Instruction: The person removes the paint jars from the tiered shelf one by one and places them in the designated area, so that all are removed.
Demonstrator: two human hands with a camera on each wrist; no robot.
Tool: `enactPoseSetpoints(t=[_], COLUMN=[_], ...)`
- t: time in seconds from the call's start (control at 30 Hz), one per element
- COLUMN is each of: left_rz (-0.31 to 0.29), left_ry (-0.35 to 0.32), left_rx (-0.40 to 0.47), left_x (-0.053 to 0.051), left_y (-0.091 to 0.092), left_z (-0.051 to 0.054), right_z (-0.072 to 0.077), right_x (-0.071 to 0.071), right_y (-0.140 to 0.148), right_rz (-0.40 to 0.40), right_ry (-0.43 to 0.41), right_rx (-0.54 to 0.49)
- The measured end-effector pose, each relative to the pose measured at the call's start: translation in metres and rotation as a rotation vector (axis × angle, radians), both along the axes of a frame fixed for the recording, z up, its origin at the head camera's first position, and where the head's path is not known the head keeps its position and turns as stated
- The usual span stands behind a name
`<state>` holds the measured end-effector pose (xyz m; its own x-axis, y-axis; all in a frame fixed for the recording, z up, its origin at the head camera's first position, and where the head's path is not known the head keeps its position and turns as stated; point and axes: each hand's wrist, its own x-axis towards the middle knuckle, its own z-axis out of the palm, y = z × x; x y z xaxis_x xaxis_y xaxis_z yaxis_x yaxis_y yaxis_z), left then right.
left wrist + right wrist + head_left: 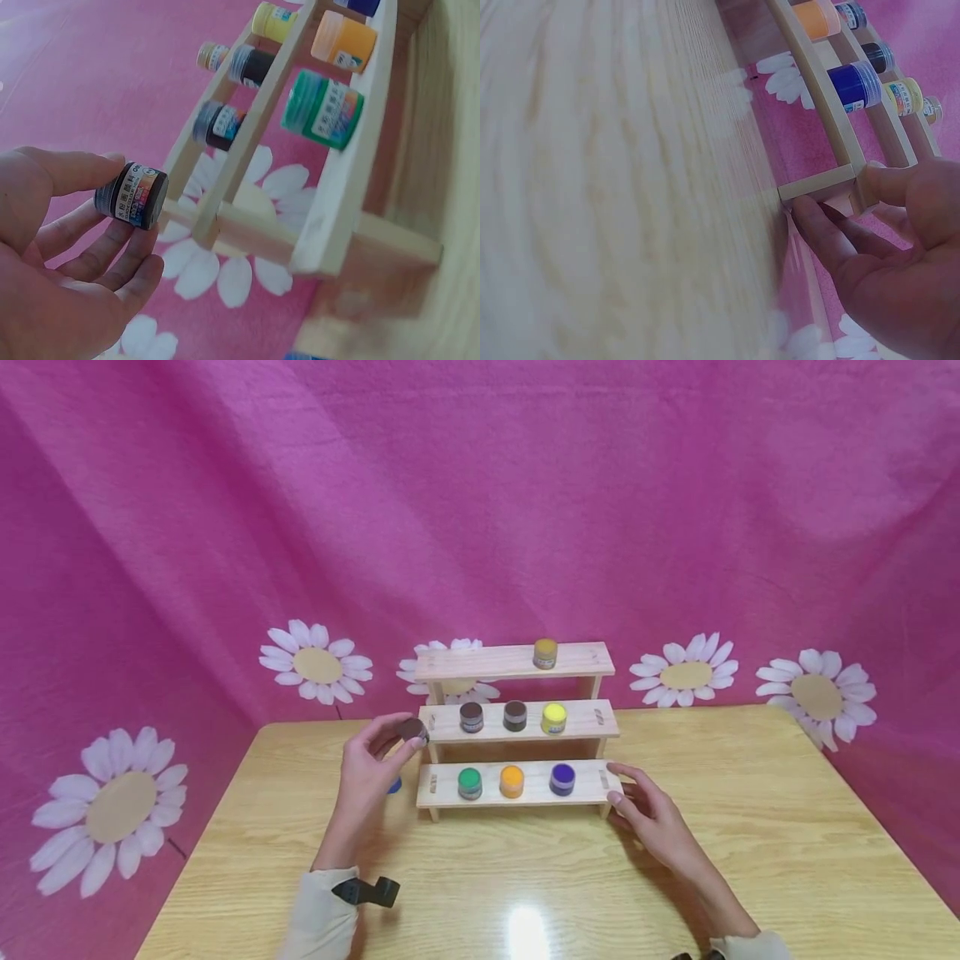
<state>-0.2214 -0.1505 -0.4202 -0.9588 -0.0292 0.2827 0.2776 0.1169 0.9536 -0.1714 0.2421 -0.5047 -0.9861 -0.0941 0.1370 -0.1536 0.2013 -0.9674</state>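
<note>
Jar (pixel 415 731) of dark colour, raised just beside the left end of the middle board (pixel 581 724) of a three-tier wooden stand (pixel 517 662); whether it touches the wood cannot be told. The left hand (pixel 372 756) grasps it between thumb and fingers, its label exposed in the left wrist view. The right hand (pixel 651 818) pinches the right end of the lowest board (pixel 537 785), a bracing hold that suits work at the opposite side. Two other dark jars (pixel 514 716) and a yellow jar (pixel 554 718) share the middle board; a green jar (pixel 469 783), an orange jar (pixel 512 782) and a purple jar (pixel 562 779) occupy the lowest, and an ochre jar (pixel 545 654) the top. A blue object (pixel 394 786), partly hidden by the left hand, shows beside the stand. For sound technique, the held jar is best carried by its sides, its base left free, and levelled before meeting any board, since a tilted base may catch and rock. A slow approach is advisable, as a knock could topple a neighbour. Bracing calls for light, even pressure: pulling would probably skid the frame.
</note>
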Motion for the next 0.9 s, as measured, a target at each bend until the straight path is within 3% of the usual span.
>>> enactPoseSetpoints(t=[0.4,0.6,0.77,0.9], left_rz=[0.091,0.14,0.185,0.215], left_ry=[-0.057,-0.1,-0.093,-0.102], left_rx=[0.046,0.028,0.036,-0.006], left_x=[0.013,0.015,0.015,0.013], left_y=[-0.031,-0.048,-0.063,-0.07], left_z=[-0.022,-0.029,-0.037,-0.044], right_z=[-0.002,-0.001,-0.003,-0.003], right_x=[-0.001,-0.001,-0.002,-0.003], right_y=[0.0,0.001,0.001,0.0], right_rz=[-0.001,-0.01,-0.006,-0.003], right_ry=[0.01,0.016,0.004,-0.003], right_rx=[-0.012,0.013,0.033,0.013])
